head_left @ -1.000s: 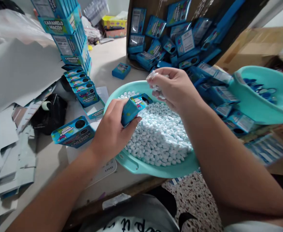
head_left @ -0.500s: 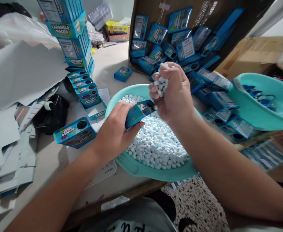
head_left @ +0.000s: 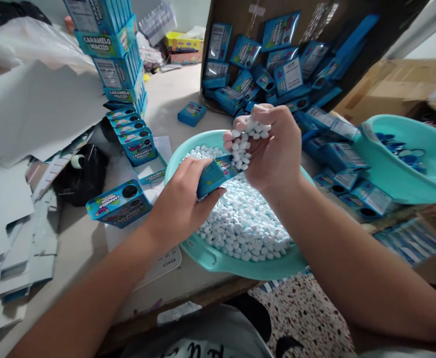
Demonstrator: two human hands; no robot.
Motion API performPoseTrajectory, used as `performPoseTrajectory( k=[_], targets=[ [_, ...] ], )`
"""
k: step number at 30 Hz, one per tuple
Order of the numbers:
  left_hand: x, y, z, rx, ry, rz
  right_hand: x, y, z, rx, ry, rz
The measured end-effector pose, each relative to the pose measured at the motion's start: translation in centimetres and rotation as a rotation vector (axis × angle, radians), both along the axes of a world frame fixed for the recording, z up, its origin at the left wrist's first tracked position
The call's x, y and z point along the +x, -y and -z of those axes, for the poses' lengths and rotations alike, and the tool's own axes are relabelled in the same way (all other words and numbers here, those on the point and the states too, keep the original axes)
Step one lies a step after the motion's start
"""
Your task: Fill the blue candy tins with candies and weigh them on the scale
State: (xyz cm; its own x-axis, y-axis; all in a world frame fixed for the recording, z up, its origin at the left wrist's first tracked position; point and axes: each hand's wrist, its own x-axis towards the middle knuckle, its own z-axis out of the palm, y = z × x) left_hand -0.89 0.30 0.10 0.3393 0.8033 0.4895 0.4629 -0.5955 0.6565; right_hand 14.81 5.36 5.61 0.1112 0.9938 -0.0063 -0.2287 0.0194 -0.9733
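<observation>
Presently, right hand (head_left: 273,149) cups white oval candies (head_left: 245,141) above the small blue carton (head_left: 213,175) gripped by left hand (head_left: 182,204); loose candies risk missing its narrow mouth.

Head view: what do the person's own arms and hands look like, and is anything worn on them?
Both forearms are bare to the frame edge: no sleeves, gloves, watch or bands. The left hand and right hand show no rings; short, unpainted-looking nails show on the right.

Glossy printed cardboard box (head_left: 213,175), smooth matt candies (head_left: 243,219), smooth plastic basin (head_left: 210,258).
</observation>
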Motion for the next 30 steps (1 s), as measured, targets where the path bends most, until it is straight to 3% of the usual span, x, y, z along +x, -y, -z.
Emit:
performPoseTrajectory(
  k=[7, 14, 19, 25, 30],
  targets=[
    [0.0, -0.1, 0.1, 0.006, 0.018, 0.009, 0.6, -0.2, 0.6, 0.154, 0.079, -0.061],
    [0.1, -0.1, 0.1, -0.008, 0.049, 0.003, 0.8, -0.2, 0.6, 0.182, 0.177, -0.074],
    [0.2, 0.0, 0.0, -0.012, 0.057, 0.0, 0.6, 0.1, 1.1, 0.219, 0.138, -0.094],
    [0.1, 0.1, -0.2, -0.063, 0.037, 0.015, 0.3, -0.3, 1.6, 0.342, 0.156, -0.009],
    [0.0, 0.2, -0.1, -0.065, 0.039, 0.051, 0.6, -0.6, 1.1, 0.377, 0.081, -0.054]
  ],
)
